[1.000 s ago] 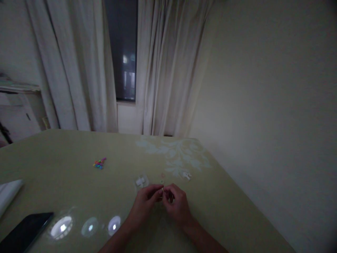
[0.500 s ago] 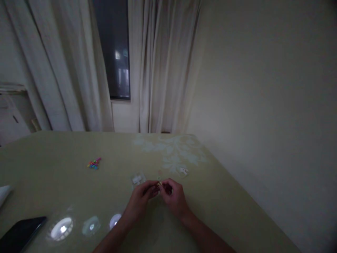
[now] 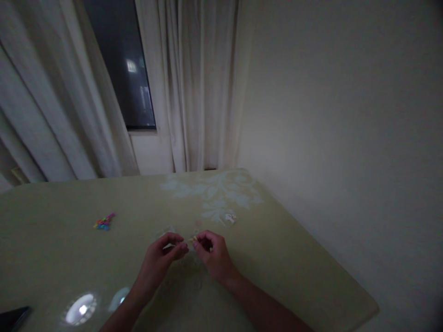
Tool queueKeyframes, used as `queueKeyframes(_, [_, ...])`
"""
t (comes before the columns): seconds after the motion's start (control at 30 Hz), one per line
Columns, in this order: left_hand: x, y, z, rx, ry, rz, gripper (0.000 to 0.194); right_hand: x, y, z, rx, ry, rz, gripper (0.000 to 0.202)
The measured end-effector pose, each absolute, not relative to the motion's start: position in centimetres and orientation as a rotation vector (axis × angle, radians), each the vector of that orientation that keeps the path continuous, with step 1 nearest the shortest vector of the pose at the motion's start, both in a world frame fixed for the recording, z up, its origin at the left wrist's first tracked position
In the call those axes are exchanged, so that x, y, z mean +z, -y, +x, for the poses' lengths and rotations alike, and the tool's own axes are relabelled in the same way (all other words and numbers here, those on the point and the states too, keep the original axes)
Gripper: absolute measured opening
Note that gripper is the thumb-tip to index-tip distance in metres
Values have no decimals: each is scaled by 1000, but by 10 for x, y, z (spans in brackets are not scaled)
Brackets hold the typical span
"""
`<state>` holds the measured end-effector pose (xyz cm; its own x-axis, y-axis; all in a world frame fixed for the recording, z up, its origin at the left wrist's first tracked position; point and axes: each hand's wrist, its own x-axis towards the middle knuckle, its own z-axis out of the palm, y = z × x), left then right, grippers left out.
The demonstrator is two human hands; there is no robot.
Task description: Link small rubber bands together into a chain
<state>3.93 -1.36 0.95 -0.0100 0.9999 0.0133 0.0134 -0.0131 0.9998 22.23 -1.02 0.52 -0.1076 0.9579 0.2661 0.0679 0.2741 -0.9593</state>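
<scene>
Yellow piece (image 3: 193, 239), very small, is pinched by our right hand (image 3: 210, 252) above the table (image 3: 294, 258), well inside its right edge. We judge it light and easy to drop, so we should hold one end gently; its stiffness we cannot tell. Half a second ago our hands met; now our left hand (image 3: 159, 256) is slightly apart, its grip unclear.
</scene>
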Motion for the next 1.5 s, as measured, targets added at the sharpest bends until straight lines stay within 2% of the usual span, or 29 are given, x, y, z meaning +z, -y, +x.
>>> queueKeyframes(0.2, [18,19,41,1185,-1096,1219,37,4,7,224,1082,1429,-1011,22])
queueKeyframes(0.4, [17,16,40,1184,-1124,1264,43,-1,3,227,1045,1438,-1036,22])
queueKeyframes(0.77, [6,9,39,1321,-1157,1486,21,-4,3,227,1042,1475,-1038,26])
queueKeyframes(1.33, [-2,10,38,1397,-1161,1709,11,1,8,225,1095,1494,-1030,25])
queueKeyframes(1.5, [-7,8,39,1419,-1157,1718,20,2,8,226,1098,1523,-993,26])
